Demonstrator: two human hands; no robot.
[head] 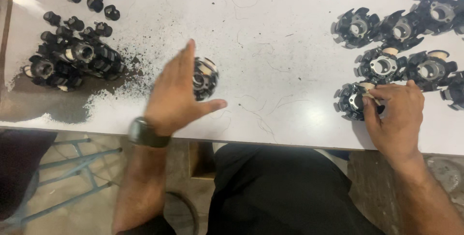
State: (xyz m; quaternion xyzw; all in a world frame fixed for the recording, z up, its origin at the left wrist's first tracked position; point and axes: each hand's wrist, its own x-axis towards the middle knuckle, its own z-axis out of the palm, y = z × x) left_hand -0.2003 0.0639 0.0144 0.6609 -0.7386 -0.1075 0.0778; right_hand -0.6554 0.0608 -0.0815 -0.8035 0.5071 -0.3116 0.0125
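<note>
Toothed black plastic rotor [351,100] under right hand [395,114]; left hand [174,95] open.

Two hands, the left hand [175,95] and the right hand [395,114], are over the white tabletop [270,32], and one dark wristwatch [147,132] shows at the near edge of the tabletop. One black slotted ring part [205,78] sits alone near the middle of the tabletop, and about nine more of the same kind [386,46] spread over its right end. At the tabletop's left end lie roughly nine small black caps [89,3] and a heap of parts [72,63] too tangled to count.
</note>
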